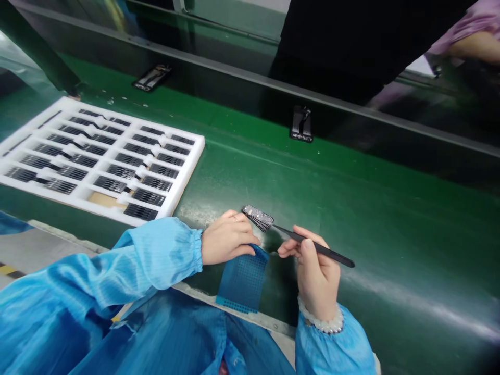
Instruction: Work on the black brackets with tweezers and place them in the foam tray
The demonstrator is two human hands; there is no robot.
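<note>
My left hand [226,240] is closed in a pinch on a small dark flat component [258,216] held just above the green belt [351,208]. My right hand [314,265] grips black tweezers [312,246] whose tips touch the component's right side. Under my left fingers lies a blue perforated sheet [242,281] at the belt's near edge. Both arms wear blue smock sleeves, and a bead bracelet circles my right wrist.
A white foam tray [183,179] with several rows of dark parts sits at the left on the belt. Two more dark parts [152,78] [300,125] lie farther back. Another person in dark clothing [371,47] stands across the belt.
</note>
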